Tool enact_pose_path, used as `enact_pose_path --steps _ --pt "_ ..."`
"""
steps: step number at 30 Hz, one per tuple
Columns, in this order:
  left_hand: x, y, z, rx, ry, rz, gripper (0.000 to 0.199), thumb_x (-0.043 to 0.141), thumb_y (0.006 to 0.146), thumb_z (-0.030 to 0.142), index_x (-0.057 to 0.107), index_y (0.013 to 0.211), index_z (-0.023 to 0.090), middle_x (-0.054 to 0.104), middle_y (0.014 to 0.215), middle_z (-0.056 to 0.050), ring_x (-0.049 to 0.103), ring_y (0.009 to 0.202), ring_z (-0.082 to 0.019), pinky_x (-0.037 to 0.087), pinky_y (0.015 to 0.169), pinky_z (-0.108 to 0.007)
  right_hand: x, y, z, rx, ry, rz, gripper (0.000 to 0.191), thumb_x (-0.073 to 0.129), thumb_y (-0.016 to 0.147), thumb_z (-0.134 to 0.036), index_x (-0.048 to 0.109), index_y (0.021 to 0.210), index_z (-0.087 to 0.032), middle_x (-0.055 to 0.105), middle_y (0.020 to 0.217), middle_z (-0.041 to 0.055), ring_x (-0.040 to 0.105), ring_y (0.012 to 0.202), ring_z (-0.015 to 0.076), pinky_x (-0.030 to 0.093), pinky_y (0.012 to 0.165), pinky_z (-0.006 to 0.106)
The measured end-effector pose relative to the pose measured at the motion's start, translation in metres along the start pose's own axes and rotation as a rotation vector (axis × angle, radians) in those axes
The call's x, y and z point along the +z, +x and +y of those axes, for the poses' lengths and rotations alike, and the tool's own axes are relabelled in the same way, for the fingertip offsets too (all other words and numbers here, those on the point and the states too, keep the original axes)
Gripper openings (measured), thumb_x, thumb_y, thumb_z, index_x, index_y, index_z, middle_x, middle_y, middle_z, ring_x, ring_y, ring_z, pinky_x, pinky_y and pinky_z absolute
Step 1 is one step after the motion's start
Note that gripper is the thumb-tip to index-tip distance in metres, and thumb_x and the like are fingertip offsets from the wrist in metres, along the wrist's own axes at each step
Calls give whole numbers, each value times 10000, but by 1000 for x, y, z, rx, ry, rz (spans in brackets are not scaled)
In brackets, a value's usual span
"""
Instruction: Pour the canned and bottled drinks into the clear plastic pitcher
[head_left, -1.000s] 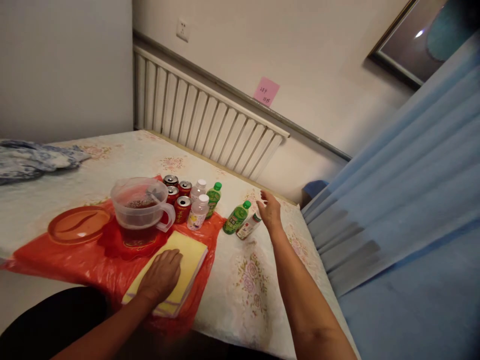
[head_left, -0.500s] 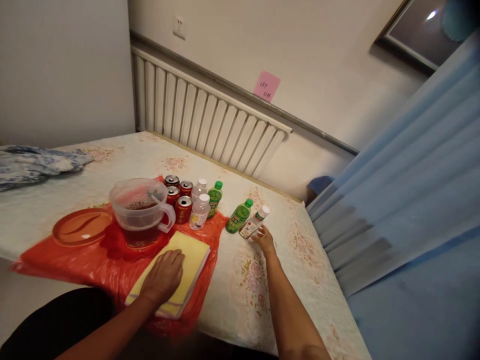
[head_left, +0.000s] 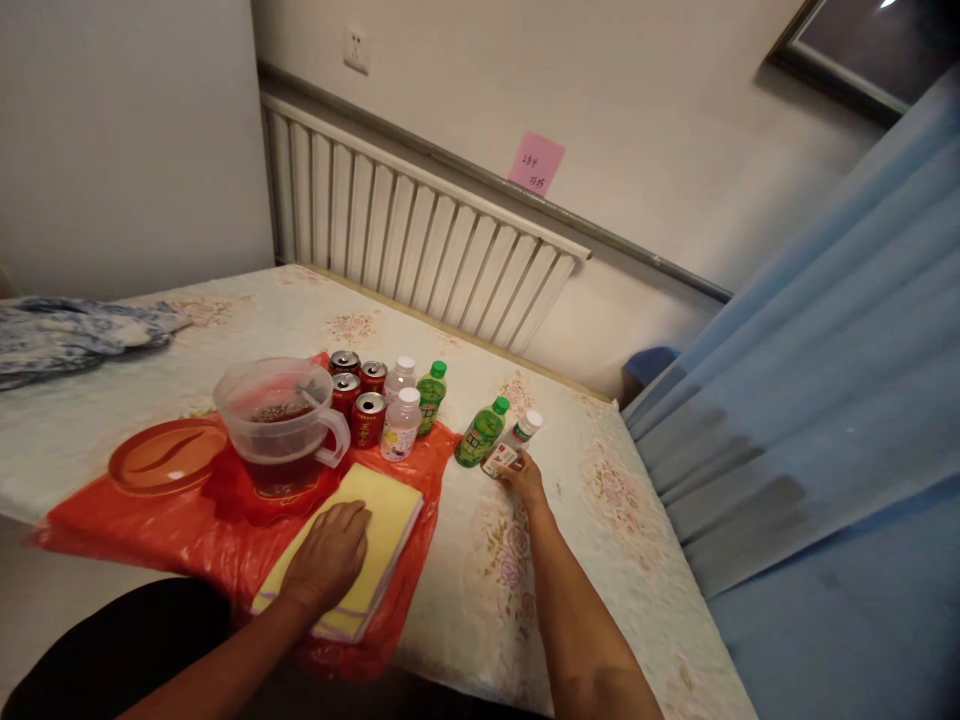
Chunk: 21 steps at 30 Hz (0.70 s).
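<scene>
One hand point(head_left: 328, 550) flat on yellow cloth point(head_left: 382, 500)

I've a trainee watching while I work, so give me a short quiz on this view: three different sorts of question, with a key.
1. Multiple choice. Which item is the right hand touching?
A) A red can
B) The white-capped bottle farthest right among the bottles
C) The blue curtain

2. True or false. The left hand lies palm down on the yellow-topped stack.

3. Count. How many green-capped bottles show?

Key: 1. B; 2. True; 3. Two.
</scene>
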<state>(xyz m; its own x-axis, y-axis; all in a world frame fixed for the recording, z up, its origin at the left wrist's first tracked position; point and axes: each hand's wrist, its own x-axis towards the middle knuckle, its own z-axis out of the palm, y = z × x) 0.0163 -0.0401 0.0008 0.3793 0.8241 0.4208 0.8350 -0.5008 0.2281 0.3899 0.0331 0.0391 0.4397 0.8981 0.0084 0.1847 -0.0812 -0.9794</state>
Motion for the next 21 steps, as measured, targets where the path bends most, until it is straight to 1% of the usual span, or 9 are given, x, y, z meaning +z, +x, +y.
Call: enact_pose_path --steps 5,14,21 --pt "0 1 0 1 14 -23 294 456 892 138 662 1103 136 659 1196 -156 577 1137 -299 444 1003 -463 0 2 1 -10 22 -24 462 756 528 -252 628 970 -207 758 911 34 727 823 247 599 639 331" --pt "2 -1 -1 -8 24 -31 311 441 904 148 657 1127 132 654 1211 -151 564 1150 -297 428 1023 -467 0 6 8 -10 22 -28 484 743 534 -269 627 1000 -208 753 909 40 725 811 250 596 608 331" --pt "0 0 0 -15 10 -16 289 462 889 136 663 1098 148 662 1188 -141 573 1140 -289 432 1014 -451 3 7 20 -38 -36 -9 464 735 539 -294 639 983 -198 764 918 49 729 828 246 597 653 332"
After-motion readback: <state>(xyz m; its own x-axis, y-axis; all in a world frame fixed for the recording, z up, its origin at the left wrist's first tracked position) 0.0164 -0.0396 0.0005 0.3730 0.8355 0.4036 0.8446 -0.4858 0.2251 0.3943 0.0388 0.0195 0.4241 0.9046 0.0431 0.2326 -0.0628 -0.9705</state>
